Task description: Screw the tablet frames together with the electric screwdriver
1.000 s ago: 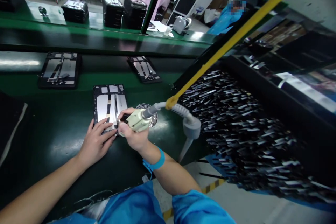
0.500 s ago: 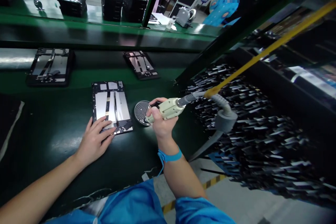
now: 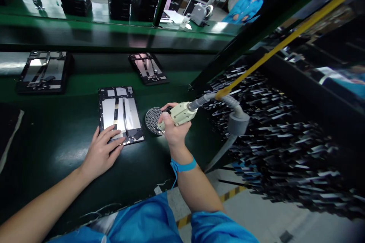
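Driver: a second ago the pale driver (image 3: 182,114) was at the open tablet's lower edge; now its front end is at the round dish (image 3: 153,117), as it was half a second ago.
Meaning of the shift: the work appears to be at the dish for the moment, with the tablet left in place.
Open tablet: the open tablet (image 3: 132,113) lies flat on the green table (image 3: 68,125), left of the dish and apart from it, its inner side up.
Left hand: the left hand (image 3: 107,150) is open, fingers spread over the tablet's lower left corner, as in both earlier views.
Right hand: the right hand (image 3: 175,131) is closed around the driver, whose grey cable (image 3: 238,121) hangs from a yellow strap (image 3: 265,59).
Round dish: its top is full of small holes; whether they hold anything is too small to tell.
Dark bin: at the right, the dark bin (image 3: 293,79) is packed with thin black pieces (image 3: 268,133), their edges shining.
Farther back: two more opened tablets (image 3: 53,70) lie well apart.
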Tool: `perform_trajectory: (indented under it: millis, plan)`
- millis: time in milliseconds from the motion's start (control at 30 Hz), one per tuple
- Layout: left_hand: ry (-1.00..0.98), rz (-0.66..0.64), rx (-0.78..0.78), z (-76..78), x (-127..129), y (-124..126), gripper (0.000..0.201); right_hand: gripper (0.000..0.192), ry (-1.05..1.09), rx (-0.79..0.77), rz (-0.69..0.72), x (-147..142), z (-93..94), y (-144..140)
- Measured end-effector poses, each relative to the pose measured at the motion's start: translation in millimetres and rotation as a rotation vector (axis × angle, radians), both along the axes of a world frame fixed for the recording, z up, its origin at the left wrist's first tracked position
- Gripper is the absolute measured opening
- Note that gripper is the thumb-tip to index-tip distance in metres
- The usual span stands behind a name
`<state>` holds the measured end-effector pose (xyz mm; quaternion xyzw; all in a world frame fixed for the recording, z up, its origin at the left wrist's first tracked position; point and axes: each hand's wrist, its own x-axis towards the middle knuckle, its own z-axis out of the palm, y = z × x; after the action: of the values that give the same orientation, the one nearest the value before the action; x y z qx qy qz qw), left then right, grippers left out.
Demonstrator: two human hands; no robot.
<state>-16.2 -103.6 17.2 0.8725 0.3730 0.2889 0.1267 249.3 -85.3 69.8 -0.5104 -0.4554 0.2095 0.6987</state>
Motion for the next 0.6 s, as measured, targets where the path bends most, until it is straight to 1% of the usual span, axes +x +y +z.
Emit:
perform_trajectory:
  millis: [333,600]
  plan:
    - [-0.014,-0.005,0.0,1.9,0.5,0.0,0.024,0.025,-0.004,0.001,-0.001,2.0,-3.7,1.4]
    - [-0.013,-0.007,-0.008,1.6,0.4,0.2,0.025,0.023,0.002,0.021,-0.028,-0.1,-1.9,1.2]
